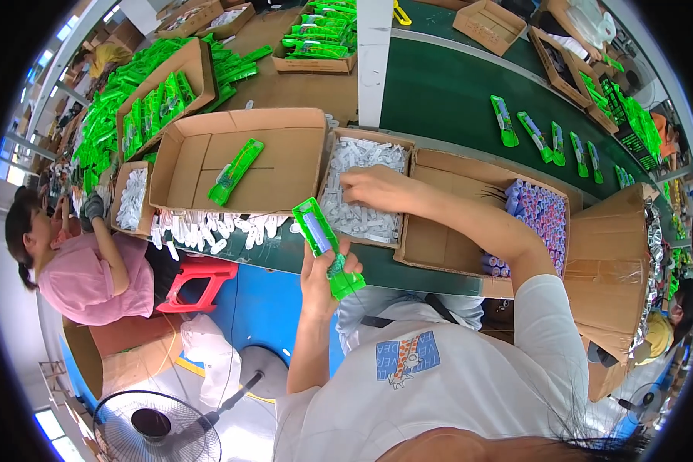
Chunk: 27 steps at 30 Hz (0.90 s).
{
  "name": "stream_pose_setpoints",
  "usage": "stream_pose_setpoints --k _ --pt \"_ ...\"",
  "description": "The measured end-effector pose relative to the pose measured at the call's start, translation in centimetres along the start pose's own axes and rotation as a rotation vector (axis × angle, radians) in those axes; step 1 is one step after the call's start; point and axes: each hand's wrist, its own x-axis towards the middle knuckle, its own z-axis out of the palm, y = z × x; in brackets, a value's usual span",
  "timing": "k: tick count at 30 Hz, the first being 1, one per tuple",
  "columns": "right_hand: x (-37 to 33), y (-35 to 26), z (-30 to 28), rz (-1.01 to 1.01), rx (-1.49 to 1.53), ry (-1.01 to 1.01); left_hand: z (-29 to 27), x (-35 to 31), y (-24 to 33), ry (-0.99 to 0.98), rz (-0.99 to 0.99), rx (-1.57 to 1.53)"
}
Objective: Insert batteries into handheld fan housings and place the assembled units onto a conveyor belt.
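My left hand [320, 279] is closed around the lower part of a green plastic package [316, 228], held tilted in front of the table edge. A pale lilac tube shows inside its upper half. Over a cardboard box of small white plastic pieces [369, 223], my right hand [373, 188] reaches in from the right with its fingers curled together. What lies between those fingertips is hidden. To the left, one more green package [236, 171] rests in a shallow cardboard tray [285, 146]. Lilac tubes [535, 223] stand packed in the right part of a long cardboard box [431, 239].
White pieces [215, 227] lie along the table edge below the tray. Green packages [550, 138] sit on the dark green conveyor [446, 92] beyond a white post [374, 61]. A person in pink [92, 277] works at left, near a red stool [196, 281] and a fan [155, 426].
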Motion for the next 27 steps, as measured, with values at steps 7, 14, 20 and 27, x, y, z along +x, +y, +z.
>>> stream_pose_setpoints --k 7,14,20,27 --pt "-0.4 0.2 -0.2 -0.094 -0.014 -0.078 -0.8 -0.7 -1.0 -0.058 0.013 0.046" --pt "-1.8 -3.6 -3.3 0.175 0.115 0.09 0.4 0.6 -3.0 -0.01 0.437 0.359" --pt "-2.3 -4.8 -4.7 0.266 0.655 0.067 1.8 1.0 -3.4 0.038 0.256 0.276" --pt "-3.2 -4.9 -5.3 0.527 0.658 0.075 2.4 0.9 -2.9 -0.047 0.276 0.155"
